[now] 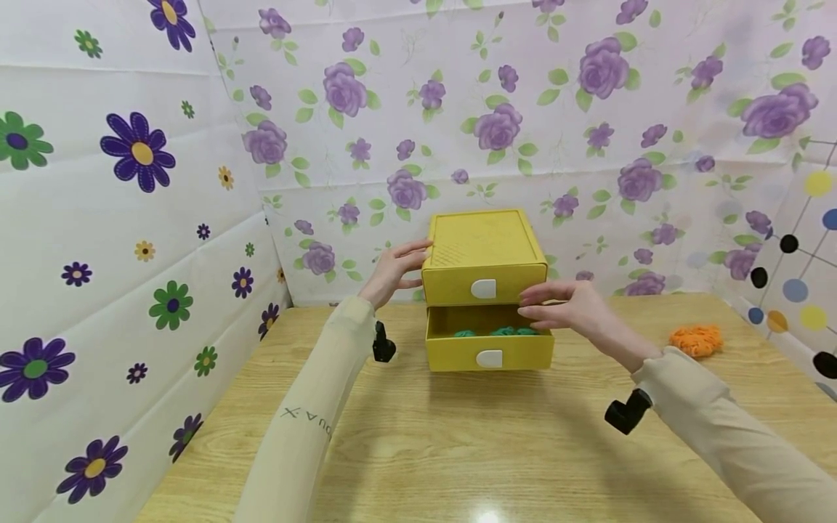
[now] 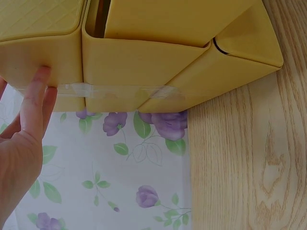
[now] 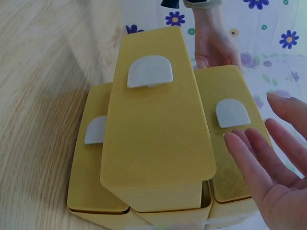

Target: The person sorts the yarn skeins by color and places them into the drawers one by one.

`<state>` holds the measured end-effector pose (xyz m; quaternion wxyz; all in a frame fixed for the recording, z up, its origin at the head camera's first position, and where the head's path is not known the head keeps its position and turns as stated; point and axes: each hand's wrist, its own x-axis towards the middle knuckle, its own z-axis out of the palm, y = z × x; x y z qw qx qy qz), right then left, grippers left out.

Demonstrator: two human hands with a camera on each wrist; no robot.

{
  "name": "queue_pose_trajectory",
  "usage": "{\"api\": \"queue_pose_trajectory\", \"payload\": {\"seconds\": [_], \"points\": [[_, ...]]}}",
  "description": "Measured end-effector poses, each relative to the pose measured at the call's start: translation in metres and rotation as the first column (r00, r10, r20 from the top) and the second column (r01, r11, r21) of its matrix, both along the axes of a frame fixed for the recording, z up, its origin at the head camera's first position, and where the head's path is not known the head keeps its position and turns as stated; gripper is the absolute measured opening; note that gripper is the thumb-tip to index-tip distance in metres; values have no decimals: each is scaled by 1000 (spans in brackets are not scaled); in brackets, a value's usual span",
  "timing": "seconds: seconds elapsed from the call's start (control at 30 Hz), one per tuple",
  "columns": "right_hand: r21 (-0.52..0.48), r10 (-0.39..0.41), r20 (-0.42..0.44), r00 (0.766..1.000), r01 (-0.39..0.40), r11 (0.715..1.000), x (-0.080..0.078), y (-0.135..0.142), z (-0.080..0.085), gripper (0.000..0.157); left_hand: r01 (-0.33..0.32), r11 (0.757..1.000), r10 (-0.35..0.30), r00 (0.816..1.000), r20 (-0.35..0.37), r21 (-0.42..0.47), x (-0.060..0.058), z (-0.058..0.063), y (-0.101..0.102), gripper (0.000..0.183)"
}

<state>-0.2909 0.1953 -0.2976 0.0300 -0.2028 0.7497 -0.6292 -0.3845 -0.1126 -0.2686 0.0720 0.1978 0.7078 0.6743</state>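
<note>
A yellow drawer cabinet (image 1: 487, 236) stands at the back of the table. Its middle drawer (image 3: 153, 129) is pulled out, with several green soft-looking pieces (image 1: 503, 331) inside. The top drawer (image 1: 445, 288) and the bottom drawer (image 3: 91, 177) are closed; each front has a white tab. At the cabinet's left side, my left hand (image 1: 395, 270) has its extended fingertips against the wall near the top, seen also in the left wrist view. My right hand (image 1: 569, 312) is by the right front edge, fingers loosely extended and holding nothing; whether it touches the cabinet I cannot tell.
An orange crumpled bundle (image 1: 697, 340) lies on the wooden table (image 1: 484, 443) to the right. Flower-patterned sheets (image 1: 405, 131) hang behind and at the left, and a dotted one at the right. Clear tape (image 2: 120, 91) runs along the cabinet's side.
</note>
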Motion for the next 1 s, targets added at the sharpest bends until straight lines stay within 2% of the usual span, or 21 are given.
{"api": "queue_pose_trajectory", "payload": {"seconds": [0.23,0.5,0.63,0.8,1.0], "points": [[-22,56,32,998,-55,998,5,-7,-5,47,8,1000,-8,1000,-8,-11,2,1,0,43],[30,43,20,999,-43,999,10,-13,-14,43,-19,1000,19,1000,-11,9,-15,-11,-1,40],[26,52,20,998,-52,998,12,-15,-19,41,-31,1000,31,999,-20,3,-18,-14,-1,39],[31,71,19,997,-71,997,14,-17,-26,37,-17,1000,17,1000,-8,10,-15,-12,-1,41],[59,66,6,998,-67,996,15,-19,-32,34,10,1000,-10,1000,-12,-10,-2,-1,0,43]]}}
